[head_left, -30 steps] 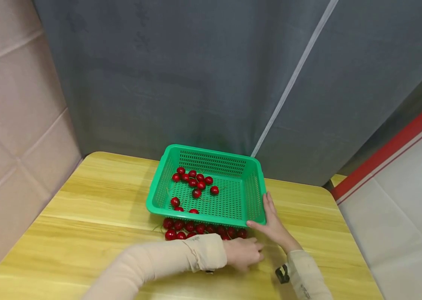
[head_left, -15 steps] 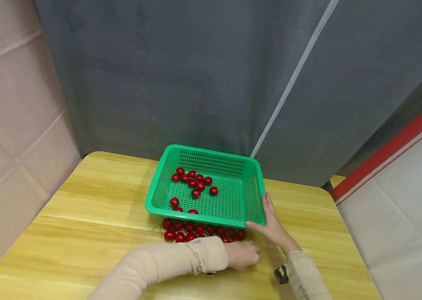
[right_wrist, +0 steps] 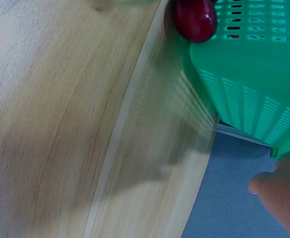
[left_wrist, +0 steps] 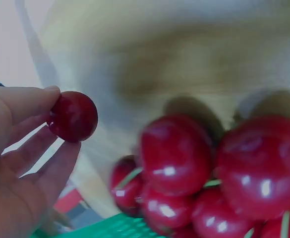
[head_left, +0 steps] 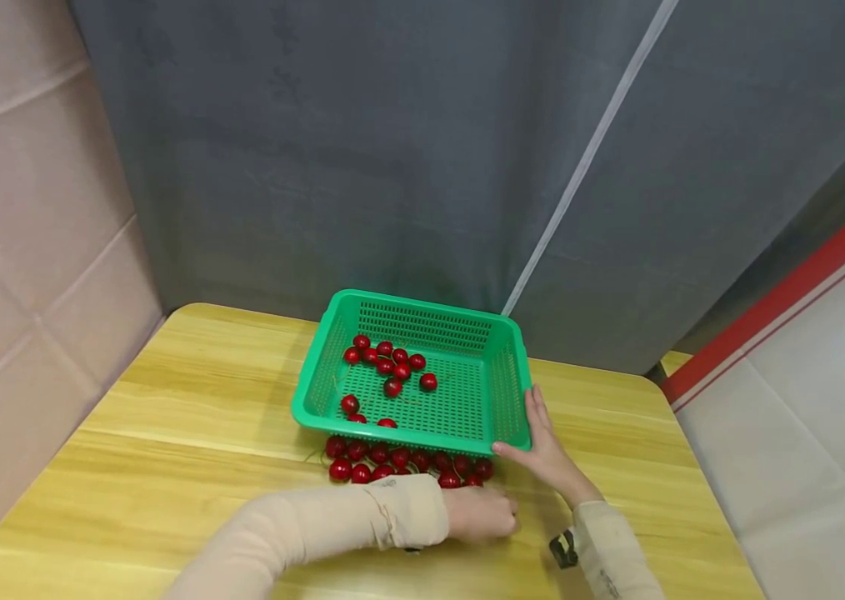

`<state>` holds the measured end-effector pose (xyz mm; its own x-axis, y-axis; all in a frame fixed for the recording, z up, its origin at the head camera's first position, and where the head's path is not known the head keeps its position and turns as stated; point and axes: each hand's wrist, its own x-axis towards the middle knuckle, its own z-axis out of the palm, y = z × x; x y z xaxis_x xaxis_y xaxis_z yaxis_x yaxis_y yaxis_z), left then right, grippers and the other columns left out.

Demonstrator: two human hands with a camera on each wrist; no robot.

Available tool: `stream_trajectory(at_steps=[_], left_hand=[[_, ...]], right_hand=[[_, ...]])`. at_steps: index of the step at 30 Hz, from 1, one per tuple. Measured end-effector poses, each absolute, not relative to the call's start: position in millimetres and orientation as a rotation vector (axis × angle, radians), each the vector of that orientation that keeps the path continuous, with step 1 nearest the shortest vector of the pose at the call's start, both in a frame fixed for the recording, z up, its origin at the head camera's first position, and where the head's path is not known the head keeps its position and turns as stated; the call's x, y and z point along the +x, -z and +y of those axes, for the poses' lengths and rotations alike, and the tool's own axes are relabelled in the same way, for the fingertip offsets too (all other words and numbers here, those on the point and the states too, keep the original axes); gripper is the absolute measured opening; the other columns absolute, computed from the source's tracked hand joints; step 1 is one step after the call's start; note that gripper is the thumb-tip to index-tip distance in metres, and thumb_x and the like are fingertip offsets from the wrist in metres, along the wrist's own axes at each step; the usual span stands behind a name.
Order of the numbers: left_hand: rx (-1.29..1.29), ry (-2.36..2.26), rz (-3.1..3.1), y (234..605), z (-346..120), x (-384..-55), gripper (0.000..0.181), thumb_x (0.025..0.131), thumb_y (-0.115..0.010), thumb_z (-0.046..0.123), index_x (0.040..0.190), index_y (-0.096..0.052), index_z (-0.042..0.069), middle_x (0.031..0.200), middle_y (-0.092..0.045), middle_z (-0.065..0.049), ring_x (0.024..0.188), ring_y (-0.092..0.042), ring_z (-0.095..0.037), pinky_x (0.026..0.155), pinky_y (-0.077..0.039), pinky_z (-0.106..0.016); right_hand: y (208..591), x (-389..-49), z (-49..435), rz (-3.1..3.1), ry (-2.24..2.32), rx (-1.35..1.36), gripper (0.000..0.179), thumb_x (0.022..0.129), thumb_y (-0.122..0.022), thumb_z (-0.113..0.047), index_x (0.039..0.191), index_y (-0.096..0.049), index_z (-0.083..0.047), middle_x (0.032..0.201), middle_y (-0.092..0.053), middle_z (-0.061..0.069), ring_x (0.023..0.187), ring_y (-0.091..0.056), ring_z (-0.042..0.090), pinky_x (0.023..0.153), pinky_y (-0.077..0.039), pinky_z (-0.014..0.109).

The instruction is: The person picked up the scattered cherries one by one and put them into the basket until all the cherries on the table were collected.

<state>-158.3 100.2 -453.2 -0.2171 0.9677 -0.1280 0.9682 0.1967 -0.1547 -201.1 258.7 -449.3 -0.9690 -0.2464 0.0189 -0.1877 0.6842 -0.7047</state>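
In the left wrist view my left hand point(left_wrist: 28, 144) pinches a single dark red cherry point(left_wrist: 74, 117) between thumb and fingers. In the head view this left hand point(head_left: 478, 512) is low over the table, in front of the right end of a cluster of cherries point(head_left: 341, 470); its fingertips are blurred. Part of the cluster is hidden by the sleeve. Just behind the cluster stands a green perforated basket point(head_left: 413, 436) with several cherries point(head_left: 402, 372) inside. My right hand point(head_left: 548, 450) rests at the basket's front right corner, thumb at the front rim and straight fingers along the right side.
The light wooden table point(head_left: 190, 417) carries everything. A grey curtain point(head_left: 347, 167) hangs behind its far edge. Pale panels flank it, the right one with a red strip point(head_left: 782, 296). Thin green stems point(head_left: 315, 457) stick out of the cherry cluster.
My left hand has shifted slightly left and its fingers have drawn in. The cherries beside it have moved a little. My right hand and the basket have barely moved.
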Motion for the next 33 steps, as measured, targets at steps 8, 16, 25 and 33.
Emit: stream_trajectory(at_steps=[8, 16, 25, 33], left_hand=[[2.176, 0.247, 2.169, 397, 68, -145, 0.019, 0.088, -0.057, 0.018, 0.106, -0.065, 0.02, 0.1, -0.058, 0.009, 0.083, -0.054, 0.0, 0.072, -0.041, -0.006], [1.946, -0.234, 2.408, 327, 5, -199, 0.012, 0.085, -0.063, 0.016, 0.096, -0.066, 0.012, 0.093, -0.059, 0.002, 0.08, -0.055, -0.006, 0.072, -0.043, -0.009], [1.322, -0.405, 2.565, 338, -42, -289, 0.014, 0.086, -0.062, 0.014, 0.097, -0.066, 0.009, 0.096, -0.062, -0.004, 0.076, -0.053, -0.011, 0.068, -0.046, -0.022], [0.958, -0.279, 2.621, 367, -59, -327, 0.017, 0.083, -0.064, 0.011, 0.1, -0.067, 0.008, 0.099, -0.064, -0.003, 0.082, -0.057, -0.014, 0.072, -0.049, -0.028]], right_hand=[[450, -202, 256, 2.797, 1.17, -0.364, 0.105, 0.077, -0.069, -0.035, 0.145, 0.005, -0.006, 0.151, 0.015, 0.01, 0.136, 0.005, 0.039, 0.102, -0.013, 0.063], [449, -205, 261, 2.801, 1.157, -0.326, 0.104, 0.078, -0.069, -0.033, 0.145, 0.006, -0.005, 0.15, 0.017, 0.011, 0.136, 0.007, 0.039, 0.102, -0.01, 0.063], [450, -204, 265, 2.804, 1.157, -0.319, 0.106, 0.077, -0.069, -0.037, 0.145, 0.006, -0.005, 0.15, 0.017, 0.012, 0.136, 0.007, 0.04, 0.102, -0.01, 0.063], [450, -201, 265, 2.802, 1.165, -0.313, 0.105, 0.077, -0.069, -0.034, 0.145, 0.005, -0.003, 0.15, 0.017, 0.013, 0.136, 0.007, 0.04, 0.102, -0.01, 0.064]])
